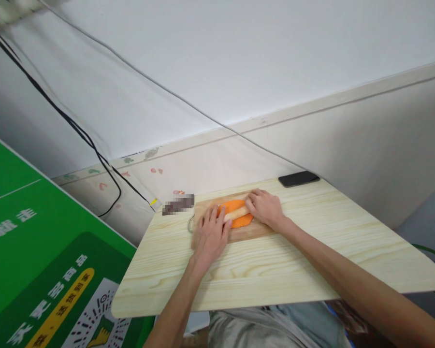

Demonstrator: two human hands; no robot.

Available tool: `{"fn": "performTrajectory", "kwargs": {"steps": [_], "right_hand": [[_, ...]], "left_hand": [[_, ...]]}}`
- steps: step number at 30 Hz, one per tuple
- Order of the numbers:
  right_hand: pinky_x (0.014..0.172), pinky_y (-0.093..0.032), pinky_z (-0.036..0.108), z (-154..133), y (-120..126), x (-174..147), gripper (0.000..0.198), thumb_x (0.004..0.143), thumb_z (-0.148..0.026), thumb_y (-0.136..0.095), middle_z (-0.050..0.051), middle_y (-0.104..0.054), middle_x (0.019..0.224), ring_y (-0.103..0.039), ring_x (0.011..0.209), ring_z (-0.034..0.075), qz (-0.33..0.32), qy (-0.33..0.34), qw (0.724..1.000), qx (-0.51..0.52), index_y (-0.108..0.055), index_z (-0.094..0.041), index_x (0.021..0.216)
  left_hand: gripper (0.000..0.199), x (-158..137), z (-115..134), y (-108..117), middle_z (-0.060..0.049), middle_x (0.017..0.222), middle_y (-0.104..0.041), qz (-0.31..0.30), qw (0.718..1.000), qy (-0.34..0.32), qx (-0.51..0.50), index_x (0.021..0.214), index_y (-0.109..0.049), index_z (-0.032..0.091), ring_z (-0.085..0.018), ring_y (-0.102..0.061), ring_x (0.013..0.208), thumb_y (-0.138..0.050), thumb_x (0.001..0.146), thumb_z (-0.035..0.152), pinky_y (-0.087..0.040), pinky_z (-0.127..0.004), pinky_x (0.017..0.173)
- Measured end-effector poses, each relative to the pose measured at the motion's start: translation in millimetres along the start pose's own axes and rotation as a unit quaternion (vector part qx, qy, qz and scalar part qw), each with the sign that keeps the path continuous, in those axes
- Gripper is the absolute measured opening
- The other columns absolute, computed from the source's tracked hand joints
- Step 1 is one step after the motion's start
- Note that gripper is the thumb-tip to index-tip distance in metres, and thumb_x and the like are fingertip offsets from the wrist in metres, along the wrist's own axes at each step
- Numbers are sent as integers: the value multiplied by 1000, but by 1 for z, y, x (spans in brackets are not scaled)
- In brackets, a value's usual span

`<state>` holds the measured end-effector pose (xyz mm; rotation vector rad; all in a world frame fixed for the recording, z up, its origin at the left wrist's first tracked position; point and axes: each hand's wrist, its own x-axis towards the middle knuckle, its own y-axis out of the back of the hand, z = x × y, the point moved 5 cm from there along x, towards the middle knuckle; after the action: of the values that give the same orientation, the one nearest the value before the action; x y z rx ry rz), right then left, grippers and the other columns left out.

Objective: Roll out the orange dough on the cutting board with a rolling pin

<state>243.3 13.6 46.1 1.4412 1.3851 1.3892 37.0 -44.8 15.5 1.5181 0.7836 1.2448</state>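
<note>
A pale wooden rolling pin [236,213] lies across a flattened orange sheet of what looks like dough or modelling clay [243,223]. Beneath them is a wooden cutting board [217,244] with a metal handle at its left end. My left hand [213,233] covers the pin's left end, its fingers reaching over it and the thumb near the orange sheet. At the other end, my right hand [264,207] has its fingers curled over the pin. Both ends of the pin are hidden under my hands.
A black phone [299,179] lies at the table's back right edge. Left of the board is a blurred-out dark item [178,205]. The light wood table [275,275] meets the wall behind. Cables [76,126] hang at left, beside a green printed panel [39,232].
</note>
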Motion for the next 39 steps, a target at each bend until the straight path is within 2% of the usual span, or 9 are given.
{"fn": "performTrajectory", "kwargs": {"steps": [8, 11, 16, 24, 30, 35, 39], "right_hand": [[89, -54, 33, 1, -2, 3, 49, 113, -32, -35, 12, -78, 133, -67, 127, 28, 16, 5, 1000, 3, -82, -19, 116], [93, -54, 33, 1, -3, 4, 50, 114, -32, -34, 13, -78, 135, -66, 129, 27, 14, 5, 1000, 4, -82, -19, 120], [94, -55, 34, 2, -6, 5, 52, 115, -32, -31, 13, -77, 137, -64, 130, 27, 20, 3, 1000, 8, -80, -18, 123], [95, -55, 32, 2, -7, 5, 52, 117, -34, -30, 11, -79, 134, -64, 130, 26, 33, 10, 999, 4, -80, -19, 121], [96, -54, 32, 0, -4, 3, 52, 118, -36, -31, 11, -79, 135, -64, 131, 26, 31, 14, 999, 4, -80, -19, 122], [92, -55, 31, 0, -2, 1, 54, 118, -38, -31, 12, -80, 132, -66, 129, 27, 25, 5, 1000, 4, -82, -19, 117], [91, -56, 33, 1, -3, 1, 55, 117, -36, -31, 12, -80, 131, -66, 128, 27, 28, 3, 1000, 4, -83, -19, 115]], "left_hand": [[61, 28, -15, -5, -6, 170, -56, -63, 997, -3, -50, 170, -46, 32, -32, -47, 158, -23, 117, 53, -40, -56, 128], [59, 39, -20, -7, -5, 169, -58, -60, 997, 2, -58, 165, -53, 31, -30, -49, 156, -23, 118, 51, -40, -52, 128], [53, 58, -23, -9, -7, 160, -65, -49, 997, -5, -61, 145, -70, 28, -26, -59, 146, -28, 118, 45, -43, -46, 125], [46, 82, -31, -17, -6, 154, -70, -64, 996, 32, -54, 139, -73, 28, -25, -60, 144, -34, 116, 37, -40, -46, 127], [54, 57, -27, -14, -8, 165, -62, -61, 996, 3, -68, 151, -66, 23, -26, -53, 154, -26, 118, 40, -38, -45, 130], [62, 19, -16, -7, -15, 168, -58, -43, 998, 16, -51, 165, -50, 18, -30, -50, 157, -26, 117, 48, -39, -49, 130], [63, 10, -10, -5, -16, 169, -55, -42, 997, 31, -48, 166, -48, 17, -30, -50, 157, -23, 117, 48, -38, -49, 130]]}}
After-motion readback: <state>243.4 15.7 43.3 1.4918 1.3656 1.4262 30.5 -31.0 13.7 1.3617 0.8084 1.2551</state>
